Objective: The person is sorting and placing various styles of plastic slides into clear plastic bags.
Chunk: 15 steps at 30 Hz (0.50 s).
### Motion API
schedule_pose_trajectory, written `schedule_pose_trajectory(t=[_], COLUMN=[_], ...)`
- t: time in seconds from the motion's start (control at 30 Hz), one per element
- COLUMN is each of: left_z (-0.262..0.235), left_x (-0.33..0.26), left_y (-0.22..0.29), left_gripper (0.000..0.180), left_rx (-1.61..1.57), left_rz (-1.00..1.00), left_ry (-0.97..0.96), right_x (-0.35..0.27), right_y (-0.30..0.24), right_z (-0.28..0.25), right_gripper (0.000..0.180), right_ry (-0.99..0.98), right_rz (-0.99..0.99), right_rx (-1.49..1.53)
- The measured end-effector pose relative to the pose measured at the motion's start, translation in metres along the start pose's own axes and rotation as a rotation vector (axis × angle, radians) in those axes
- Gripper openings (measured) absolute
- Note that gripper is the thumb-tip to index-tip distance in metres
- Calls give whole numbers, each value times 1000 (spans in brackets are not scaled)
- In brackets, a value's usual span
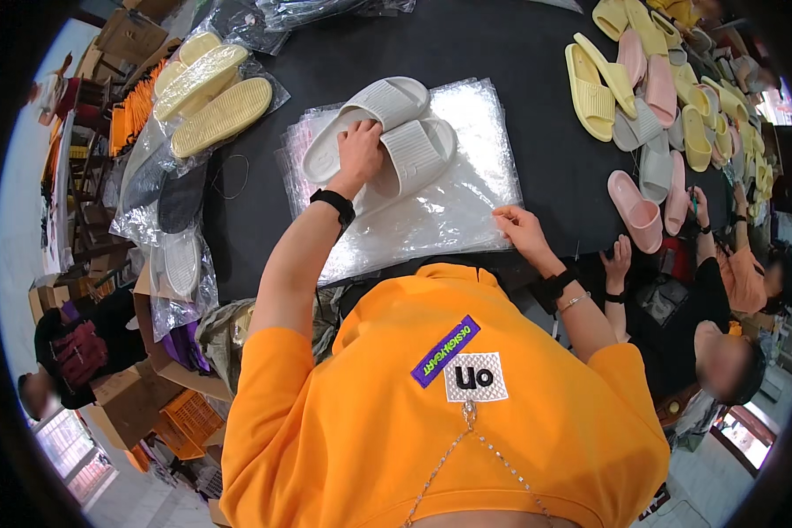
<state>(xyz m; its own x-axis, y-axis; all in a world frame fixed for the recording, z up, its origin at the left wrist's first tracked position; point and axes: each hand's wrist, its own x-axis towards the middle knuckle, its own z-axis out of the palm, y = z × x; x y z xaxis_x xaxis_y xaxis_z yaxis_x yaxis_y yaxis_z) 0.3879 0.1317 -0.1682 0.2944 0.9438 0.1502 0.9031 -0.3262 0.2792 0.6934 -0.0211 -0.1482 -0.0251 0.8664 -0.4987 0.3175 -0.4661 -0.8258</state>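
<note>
A pair of light grey slide slippers (420,159) lies on a stack of clear plastic bags (477,204) in front of me. My left hand (361,151) is closed on the slippers between their two straps, and its fingertips are partly hidden. At the right front corner of the stack, my right hand (521,231) pinches the edge of the top bag between thumb and fingers. The bags are shiny and slightly fanned out at their left side.
The black table (546,145) carries bagged yellow slippers (222,117) at the left, with dark and grey bagged pairs nearer me. Loose yellow slippers (591,92) and pink slippers (635,211) lie at the right. Beside them is a co-worker's hand (617,262). Cardboard boxes (136,400) stand at lower left.
</note>
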Motion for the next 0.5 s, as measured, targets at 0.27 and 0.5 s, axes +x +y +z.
schedule_pose_trajectory(t=[0.27, 0.5], left_z=[-22, 19], left_x=[-3, 10], left_y=[73, 56], left_gripper=[30, 30], left_rx=[-102, -32], left_rz=[454, 312], left_ry=[-75, -29], right_x=[7, 3], right_y=[21, 22], right_z=[2, -8], right_gripper=[16, 13], right_ry=[39, 49], right_rz=[-39, -136], right_rx=[74, -108])
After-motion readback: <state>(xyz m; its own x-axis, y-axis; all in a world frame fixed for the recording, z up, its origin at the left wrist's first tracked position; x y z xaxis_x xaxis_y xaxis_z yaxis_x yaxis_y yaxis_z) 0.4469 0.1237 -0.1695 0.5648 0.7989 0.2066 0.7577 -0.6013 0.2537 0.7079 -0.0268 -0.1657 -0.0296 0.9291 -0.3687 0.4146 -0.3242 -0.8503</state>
